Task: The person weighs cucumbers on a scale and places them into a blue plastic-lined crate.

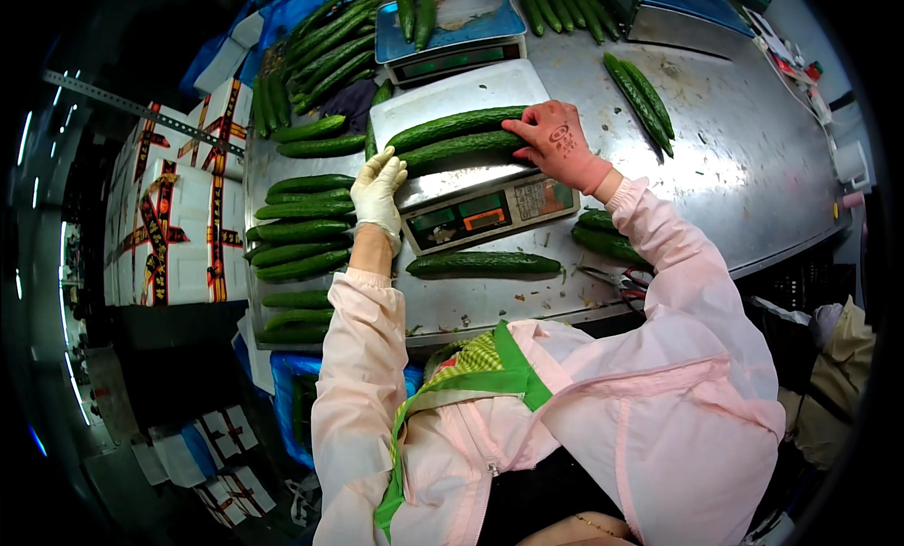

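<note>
White cartons with red-black ribbon print sitting stacked left of steel table. Two cucumbers lying on scale, long axes running left-right. Right hand, pink glove, fingers pressing their right ends. Left hand, white glove, resting at scale's left edge, fingers apparently loose, gripping nothing

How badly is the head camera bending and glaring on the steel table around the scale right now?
Head view: strong fisheye, so the stainless steel table edge curves and the corners go black. Overhead light glares pale on the steel at upper right. The white scale platform, the two dark green cucumbers on it and both hands, white-gloved left and pink-gloved right, are sharp; only the rim softens.
</note>
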Action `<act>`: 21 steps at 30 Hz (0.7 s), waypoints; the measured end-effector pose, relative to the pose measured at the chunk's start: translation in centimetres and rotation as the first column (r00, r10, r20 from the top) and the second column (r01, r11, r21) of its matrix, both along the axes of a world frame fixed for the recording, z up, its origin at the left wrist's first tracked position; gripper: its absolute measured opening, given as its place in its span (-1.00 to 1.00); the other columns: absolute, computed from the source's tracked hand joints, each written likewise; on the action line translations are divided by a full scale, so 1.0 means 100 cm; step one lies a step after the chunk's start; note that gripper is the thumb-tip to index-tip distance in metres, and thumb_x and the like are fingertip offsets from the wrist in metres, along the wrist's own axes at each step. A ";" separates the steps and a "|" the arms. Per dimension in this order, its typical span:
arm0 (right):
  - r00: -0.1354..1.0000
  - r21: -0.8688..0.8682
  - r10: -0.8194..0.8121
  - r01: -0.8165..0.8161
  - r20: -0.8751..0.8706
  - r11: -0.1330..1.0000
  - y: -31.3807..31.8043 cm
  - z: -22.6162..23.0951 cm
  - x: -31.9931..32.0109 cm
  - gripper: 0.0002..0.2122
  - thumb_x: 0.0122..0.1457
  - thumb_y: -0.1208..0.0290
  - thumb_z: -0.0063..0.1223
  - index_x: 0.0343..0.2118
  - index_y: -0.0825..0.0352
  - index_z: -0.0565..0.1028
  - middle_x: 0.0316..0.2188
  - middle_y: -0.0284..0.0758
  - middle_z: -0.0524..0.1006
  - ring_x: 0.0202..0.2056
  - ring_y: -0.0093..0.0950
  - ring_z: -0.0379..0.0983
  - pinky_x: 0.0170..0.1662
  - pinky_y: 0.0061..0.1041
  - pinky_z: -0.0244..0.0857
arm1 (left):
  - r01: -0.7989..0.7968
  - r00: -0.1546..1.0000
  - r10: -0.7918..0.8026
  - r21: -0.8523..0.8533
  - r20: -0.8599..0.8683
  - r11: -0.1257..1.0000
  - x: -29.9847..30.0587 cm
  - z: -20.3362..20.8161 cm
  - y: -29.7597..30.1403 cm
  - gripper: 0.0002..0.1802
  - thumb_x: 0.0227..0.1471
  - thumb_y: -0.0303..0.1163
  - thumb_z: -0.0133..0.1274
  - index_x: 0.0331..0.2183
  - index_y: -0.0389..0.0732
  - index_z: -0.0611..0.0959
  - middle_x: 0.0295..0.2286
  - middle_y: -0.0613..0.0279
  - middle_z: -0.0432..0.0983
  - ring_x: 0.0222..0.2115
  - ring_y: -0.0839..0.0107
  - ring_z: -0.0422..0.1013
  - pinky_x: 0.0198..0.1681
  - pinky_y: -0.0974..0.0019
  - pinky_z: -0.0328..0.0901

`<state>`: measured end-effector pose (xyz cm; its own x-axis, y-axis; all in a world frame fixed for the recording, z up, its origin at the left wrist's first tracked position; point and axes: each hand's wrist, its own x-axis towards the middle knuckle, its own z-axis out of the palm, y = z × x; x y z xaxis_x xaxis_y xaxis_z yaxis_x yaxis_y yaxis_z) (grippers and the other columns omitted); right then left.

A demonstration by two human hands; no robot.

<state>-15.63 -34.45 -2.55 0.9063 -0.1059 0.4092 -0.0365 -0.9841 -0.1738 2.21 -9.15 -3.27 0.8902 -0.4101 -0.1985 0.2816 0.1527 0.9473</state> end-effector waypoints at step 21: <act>0.912 0.645 -0.318 0.082 0.258 0.760 0.044 -0.004 -0.118 -0.76 0.12 0.51 0.14 -0.12 0.31 0.52 -0.24 -0.25 0.54 -0.22 -0.41 0.47 -0.11 -0.47 0.34 | -0.059 0.203 -0.804 0.826 0.560 0.561 -0.135 -0.054 0.079 -0.33 -0.19 -0.24 0.25 0.03 -0.10 0.48 -0.06 0.17 0.38 0.04 0.18 0.26 0.10 0.08 0.11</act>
<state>-27.42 -30.06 -2.95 0.6542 -0.6005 0.4598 -0.0444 -0.6373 -0.7693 -11.31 -1.27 -8.69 0.3987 -0.9053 0.1462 -0.8777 -0.3306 0.3468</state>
